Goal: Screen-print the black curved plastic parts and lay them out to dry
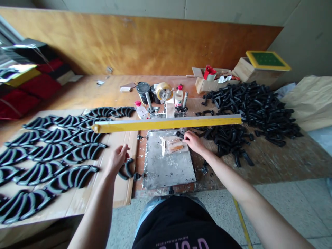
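Note:
My right hand (pixel 192 141) pinches a small black curved handle (pixel 179 135) above the far right corner of a grey metal plate (pixel 168 173). A clear bag with orange-brown pieces (pixel 175 147) lies on that plate, just left of my right fingers. Over the cardboard sheet (pixel 114 193), my left hand (pixel 119 156) is loosely curled, its fingers slightly apart, and nothing shows in it. Two curved black handles (pixel 127 169) lie close beside it. Rows of similar handles (pixel 55 155) cover the cardboard to the left.
A long yellow bar (pixel 168 123) spans the fixture beyond the plate. A heap of black handles (pixel 249 107) fills the right side. Behind stand a black tub (pixel 143 91), a tape roll (pixel 164 91), red-capped bottles (pixel 179 96) and a cardboard box (pixel 207 85).

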A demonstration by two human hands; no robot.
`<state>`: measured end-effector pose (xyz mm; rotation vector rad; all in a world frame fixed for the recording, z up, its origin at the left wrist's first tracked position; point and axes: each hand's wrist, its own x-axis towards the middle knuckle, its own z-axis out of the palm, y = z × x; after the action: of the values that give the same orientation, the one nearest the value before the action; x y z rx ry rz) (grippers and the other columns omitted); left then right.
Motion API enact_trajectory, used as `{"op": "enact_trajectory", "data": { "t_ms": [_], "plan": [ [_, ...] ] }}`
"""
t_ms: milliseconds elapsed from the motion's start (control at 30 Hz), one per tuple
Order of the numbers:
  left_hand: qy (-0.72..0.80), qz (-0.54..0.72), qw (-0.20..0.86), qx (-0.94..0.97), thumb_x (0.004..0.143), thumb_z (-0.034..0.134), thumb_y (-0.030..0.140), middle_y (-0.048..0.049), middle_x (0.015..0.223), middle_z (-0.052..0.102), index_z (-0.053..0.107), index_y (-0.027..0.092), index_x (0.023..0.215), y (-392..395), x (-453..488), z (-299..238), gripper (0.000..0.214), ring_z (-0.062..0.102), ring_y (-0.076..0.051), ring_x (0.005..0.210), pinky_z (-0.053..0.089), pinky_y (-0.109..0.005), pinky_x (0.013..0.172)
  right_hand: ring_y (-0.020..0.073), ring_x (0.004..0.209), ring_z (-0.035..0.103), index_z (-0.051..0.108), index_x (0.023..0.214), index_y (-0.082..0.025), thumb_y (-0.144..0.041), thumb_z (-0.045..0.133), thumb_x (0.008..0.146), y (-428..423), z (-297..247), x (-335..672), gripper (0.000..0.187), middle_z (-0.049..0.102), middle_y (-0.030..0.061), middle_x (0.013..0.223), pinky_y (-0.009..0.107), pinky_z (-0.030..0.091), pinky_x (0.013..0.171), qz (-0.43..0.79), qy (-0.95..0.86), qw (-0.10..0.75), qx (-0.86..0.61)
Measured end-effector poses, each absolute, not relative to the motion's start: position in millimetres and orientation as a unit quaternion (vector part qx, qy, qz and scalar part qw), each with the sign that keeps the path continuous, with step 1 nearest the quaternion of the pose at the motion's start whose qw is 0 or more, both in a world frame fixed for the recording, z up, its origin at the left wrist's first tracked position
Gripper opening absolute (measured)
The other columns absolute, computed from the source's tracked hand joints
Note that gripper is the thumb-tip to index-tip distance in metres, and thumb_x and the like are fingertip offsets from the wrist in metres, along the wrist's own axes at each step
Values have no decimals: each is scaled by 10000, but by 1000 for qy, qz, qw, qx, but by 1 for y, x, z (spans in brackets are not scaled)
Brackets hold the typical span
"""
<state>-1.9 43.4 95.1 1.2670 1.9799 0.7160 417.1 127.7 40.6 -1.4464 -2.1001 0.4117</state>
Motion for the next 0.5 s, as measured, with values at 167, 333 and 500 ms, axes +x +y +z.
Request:
{"op": "enact_trajectory", "data": {
  "t_ms": [167, 333, 500],
  "plan": [
    [606, 548, 327, 474, 861, 499, 536, 13, 536, 542, 597, 190, 760, 90, 72, 169, 373, 482, -111, 473, 401, -218, 484, 209, 1036, 557, 649, 1045, -184, -62, 563, 871, 123, 33, 356, 229, 655, 78, 1057, 357, 449, 934, 164, -892, 228, -354],
    [568, 609, 284, 475, 935, 386, 530, 18, 512, 498, 636, 185, 792, 89, 112, 199, 450, 441, -114, 450, 375, -230, 463, 228, 1121, 555, 670, 1169, -165, -70, 550, 887, 111, 28, 344, 321, 676, 109, 1109, 401, 480, 989, 128, -901, 212, -356],
    [586, 574, 340, 460, 891, 421, 640, -44, 822, 667, 669, 178, 1016, 59, 95, 171, 540, 587, -166, 692, 471, -271, 621, 135, 912, 652, 726, 897, -114, -141, 456, 935, 116, 41, 374, 274, 714, 23, 866, 252, 552, 871, 132, -790, 325, -503]
  ]
}}
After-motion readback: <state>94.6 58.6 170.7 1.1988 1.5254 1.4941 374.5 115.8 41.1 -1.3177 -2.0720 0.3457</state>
